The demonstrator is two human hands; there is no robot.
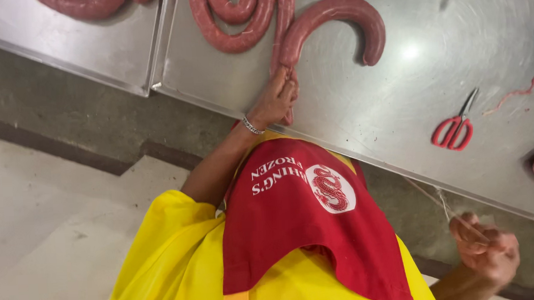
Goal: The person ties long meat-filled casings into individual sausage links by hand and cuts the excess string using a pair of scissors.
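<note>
One hand [276, 100] pinches the curved sausage [333, 17] end on the steel surface [399, 86], the other hand [486, 251] at four o'clock clenches taut string [443, 204], red scissors [454, 129] between.

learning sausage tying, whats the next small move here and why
Probably pull the string tighter with the right hand: it grips the string below the edge of the steel table, while the left hand pinches the sausage at its end. The string's far end is unclear.
</note>
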